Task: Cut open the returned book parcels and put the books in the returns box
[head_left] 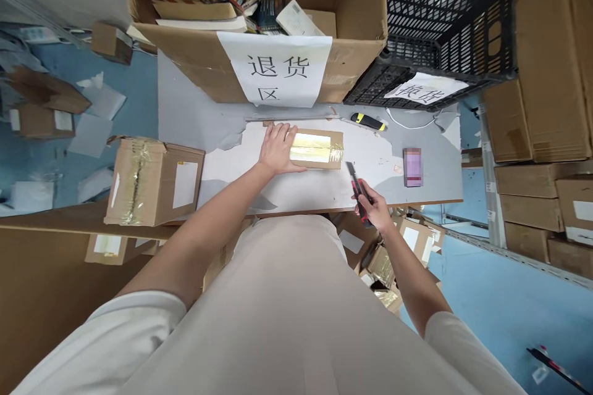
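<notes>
A small taped cardboard box lies flat on the worktable, with white labels and shiny tape on its top. My left hand presses on the box's left end, fingers stretched over it and thumb along the near edge. In my right hand is a red and black utility knife, its blade out and pointing away from me. The blade tip stands just right of the box, apart from it. A yellow and black cutter lies behind the box, and a purple pack sits to the right.
A large open carton with books and a paper sign stands at the back. Beside it is a black plastic crate. A bigger taped box sits at the left. Several boxes lie below the table's front edge.
</notes>
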`<move>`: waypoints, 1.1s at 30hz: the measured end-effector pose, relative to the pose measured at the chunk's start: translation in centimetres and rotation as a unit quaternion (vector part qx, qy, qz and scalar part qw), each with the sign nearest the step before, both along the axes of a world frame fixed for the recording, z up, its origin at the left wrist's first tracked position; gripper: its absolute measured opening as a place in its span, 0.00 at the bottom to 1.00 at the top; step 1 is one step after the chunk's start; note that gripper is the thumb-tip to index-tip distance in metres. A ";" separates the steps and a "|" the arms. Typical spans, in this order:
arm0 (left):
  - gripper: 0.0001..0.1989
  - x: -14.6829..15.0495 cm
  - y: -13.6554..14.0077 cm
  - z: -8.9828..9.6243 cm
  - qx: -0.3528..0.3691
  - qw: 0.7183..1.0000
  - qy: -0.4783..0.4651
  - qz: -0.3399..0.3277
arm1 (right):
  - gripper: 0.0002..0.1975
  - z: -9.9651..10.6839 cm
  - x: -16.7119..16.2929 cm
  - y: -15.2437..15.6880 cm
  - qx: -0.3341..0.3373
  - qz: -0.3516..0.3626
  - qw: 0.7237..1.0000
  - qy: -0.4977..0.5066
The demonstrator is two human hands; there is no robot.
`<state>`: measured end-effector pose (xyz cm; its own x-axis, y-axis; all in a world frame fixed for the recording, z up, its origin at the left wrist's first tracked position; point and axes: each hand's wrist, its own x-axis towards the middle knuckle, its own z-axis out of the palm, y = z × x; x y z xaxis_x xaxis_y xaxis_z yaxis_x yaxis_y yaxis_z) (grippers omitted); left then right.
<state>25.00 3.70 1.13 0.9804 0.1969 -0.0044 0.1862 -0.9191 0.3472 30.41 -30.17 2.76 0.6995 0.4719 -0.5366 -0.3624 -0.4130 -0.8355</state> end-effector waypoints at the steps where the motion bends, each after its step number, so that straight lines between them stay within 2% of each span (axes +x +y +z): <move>1: 0.59 -0.3 -0.5 0.1 0.006 0.999 -0.003 0.044 | 0.42 -0.1 -0.2 0.4 0.008 -0.032 0.999 -0.012; 3: 0.58 -1.2 -1.5 0.4 0.013 0.990 -0.005 0.142 | 0.44 -0.4 -0.6 2.0 0.029 -0.081 0.996 -0.026; 5: 0.57 -2.9 -2.2 0.5 0.004 0.980 -0.002 0.200 | 0.46 -1.0 -0.9 4.9 0.055 -0.090 0.994 -0.024; 9: 0.50 -7.5 -3.0 0.5 -0.060 0.980 0.010 0.189 | 0.42 -1.8 -1.6 11.6 0.115 -0.059 0.992 -0.009; 11: 0.47 -9.5 -3.4 0.6 -0.108 0.978 0.015 0.177 | 0.40 -1.8 -2.0 13.7 0.135 -0.043 0.990 -0.011; 14: 0.43 -11.4 -4.3 0.6 -0.162 0.971 0.011 0.173 | 0.39 -1.7 -2.5 14.7 0.145 -0.032 0.988 -0.034; 18: 0.38 -12.2 -4.7 0.8 -0.171 0.969 -0.002 0.177 | 0.40 -1.7 -3.1 13.8 0.121 -0.035 0.992 -0.028; 21: 0.42 -11.1 -3.3 0.8 -0.153 0.970 -0.015 0.191 | 0.33 -1.7 -4.2 12.6 0.105 -0.087 0.991 -0.002; 24: 0.48 -7.6 -0.6 0.8 -0.142 0.974 -0.022 0.177 | 0.21 -1.5 -6.0 11.4 0.097 -0.123 0.985 0.066; 29: 0.49 0.0 4.2 0.8 -0.148 0.986 -0.038 0.064 | 0.21 -0.7 -8.3 10.6 0.119 -0.143 0.960 0.212; 31: 0.47 1.4 5.0 0.8 -0.156 0.986 -0.018 0.057 | 0.20 -0.6 -8.3 10.8 0.137 -0.161 0.952 0.220; 33: 0.44 1.1 4.9 0.9 -0.149 0.984 -0.013 0.099 | 0.19 -0.8 -7.7 11.0 0.150 -0.176 0.953 0.196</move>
<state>26.14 8.63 2.05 0.9233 0.3783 -0.0658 0.3390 -0.7226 0.6024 22.66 -19.16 1.94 0.6156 0.4193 -0.6672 -0.7432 0.0275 -0.6685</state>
